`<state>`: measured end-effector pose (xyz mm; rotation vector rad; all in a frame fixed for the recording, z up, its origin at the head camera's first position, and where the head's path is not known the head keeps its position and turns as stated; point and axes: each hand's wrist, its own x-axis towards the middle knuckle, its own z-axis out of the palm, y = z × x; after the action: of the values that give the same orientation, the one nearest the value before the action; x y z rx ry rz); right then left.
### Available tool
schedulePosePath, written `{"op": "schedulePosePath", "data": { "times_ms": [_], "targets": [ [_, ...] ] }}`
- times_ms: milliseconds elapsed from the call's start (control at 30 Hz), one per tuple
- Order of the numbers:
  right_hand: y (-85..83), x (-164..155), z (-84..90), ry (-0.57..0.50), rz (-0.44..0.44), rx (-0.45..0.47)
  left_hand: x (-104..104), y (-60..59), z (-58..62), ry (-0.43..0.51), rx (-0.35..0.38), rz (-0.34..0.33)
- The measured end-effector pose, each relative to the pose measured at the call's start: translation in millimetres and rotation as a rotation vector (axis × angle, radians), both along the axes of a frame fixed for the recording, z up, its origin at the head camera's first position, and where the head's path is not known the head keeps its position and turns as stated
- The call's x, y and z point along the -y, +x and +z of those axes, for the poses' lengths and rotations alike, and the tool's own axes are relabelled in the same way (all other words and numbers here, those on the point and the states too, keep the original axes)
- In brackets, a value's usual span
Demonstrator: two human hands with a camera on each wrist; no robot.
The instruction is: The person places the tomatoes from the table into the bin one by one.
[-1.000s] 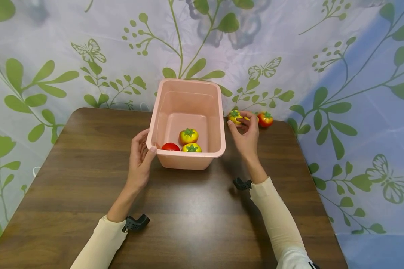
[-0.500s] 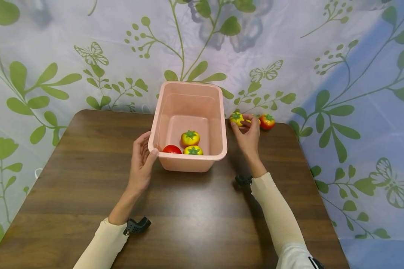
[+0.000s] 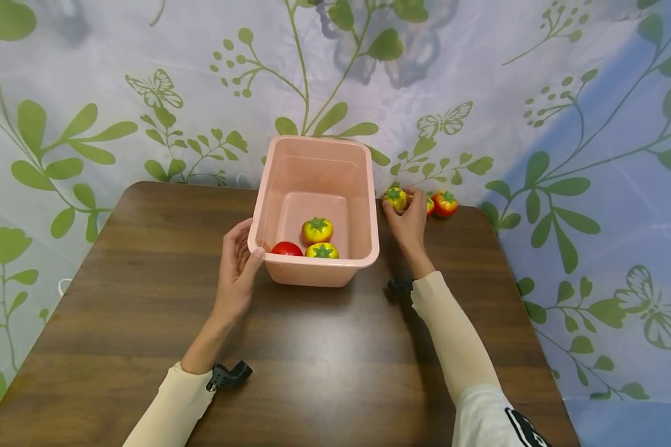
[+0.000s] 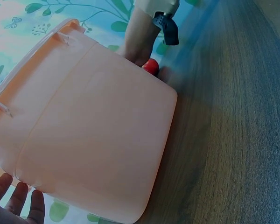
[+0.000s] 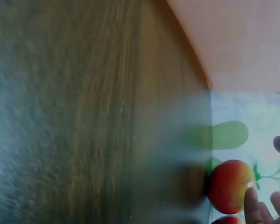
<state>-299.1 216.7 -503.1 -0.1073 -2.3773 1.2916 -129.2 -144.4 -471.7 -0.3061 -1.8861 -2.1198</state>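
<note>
At table (image 3: 313,372) | left hand (image 3: 237,268) holds bin (image 3: 312,275) | right hand (image 3: 410,225) at yellow tomato (image 3: 394,197)

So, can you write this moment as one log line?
left hand: holding pink bin; right hand: at yellow-red tomato beside bin; inside bin: three tomatoes visible

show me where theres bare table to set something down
The table is bare between the sleeves, in front of the pink tub, and from the left hand to the left edge. It's crowded at the back right, where tomato-like fruits and the right hand are beside the tub.
</note>
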Motion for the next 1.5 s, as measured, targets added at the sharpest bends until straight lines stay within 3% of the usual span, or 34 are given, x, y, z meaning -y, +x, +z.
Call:
{"op": "schedulePosePath", "data": {
  "times_ms": [367, 767, 1500],
  "targets": [
    [-18.2, -3.9, -12.0, 0.112, -0.035, 0.052, -0.6, 1.7, 2.4, -0.010, 0.009, -0.001],
    [-26.6, -2.6, -17.8, 0.165, 0.017, 0.089, -0.1, 2.7, 2.3, -0.015, 0.005, 0.002],
    [-23.1, -6.8, -22.8, 0.044, 0.037, 0.126, -1.9, 4.0, 4.8, -0.013, 0.014, 0.001]
  ]
}}
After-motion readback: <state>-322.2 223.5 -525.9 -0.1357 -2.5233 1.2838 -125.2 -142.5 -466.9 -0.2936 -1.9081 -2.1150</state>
